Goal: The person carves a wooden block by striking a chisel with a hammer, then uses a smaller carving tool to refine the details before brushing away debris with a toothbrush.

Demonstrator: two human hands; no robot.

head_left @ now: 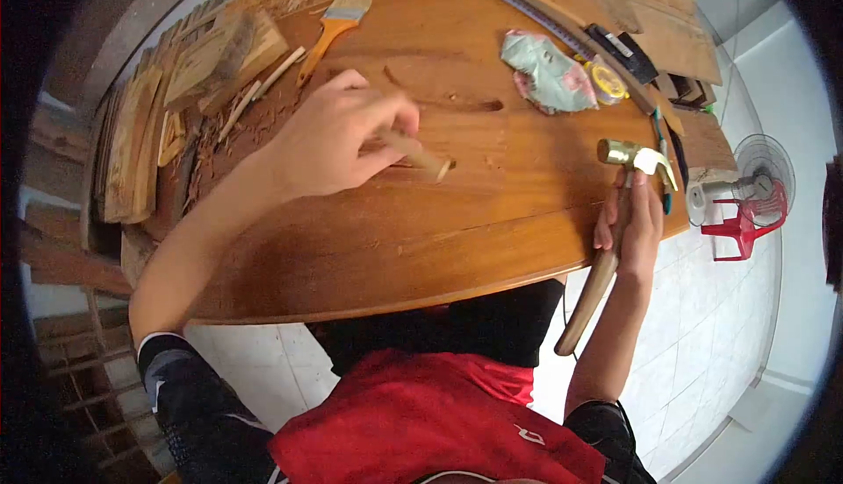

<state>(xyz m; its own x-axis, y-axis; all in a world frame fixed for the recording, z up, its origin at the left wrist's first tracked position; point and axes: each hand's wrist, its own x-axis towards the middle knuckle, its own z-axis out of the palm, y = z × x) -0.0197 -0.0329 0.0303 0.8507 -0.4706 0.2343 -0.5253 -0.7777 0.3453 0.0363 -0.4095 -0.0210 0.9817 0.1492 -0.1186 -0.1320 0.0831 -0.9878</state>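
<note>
My left hand (338, 137) is closed around a wooden-handled chisel (428, 164), somewhat blurred, over the middle of the tabletop. Its round pale handle end points right; my fingers hide the rest, so the blade does not show. A claw hammer (601, 286) is in my right hand (637, 225) at the table's right front edge. Its brassy head stands above my fingers, and the wooden handle slants down past the edge. Beyond my left hand, a dark carved groove (492, 105) marks the brown wooden tabletop (421, 247).
A paintbrush (329, 36), wood shavings (211, 146) and wood blocks (224, 58) lie left. A crumpled cloth (546, 71), yellow tape roll (606, 82), black box (622, 54) and long ruler (536, 14) lie back right. A fan (762, 176) and red stool (745, 229) stand on the floor.
</note>
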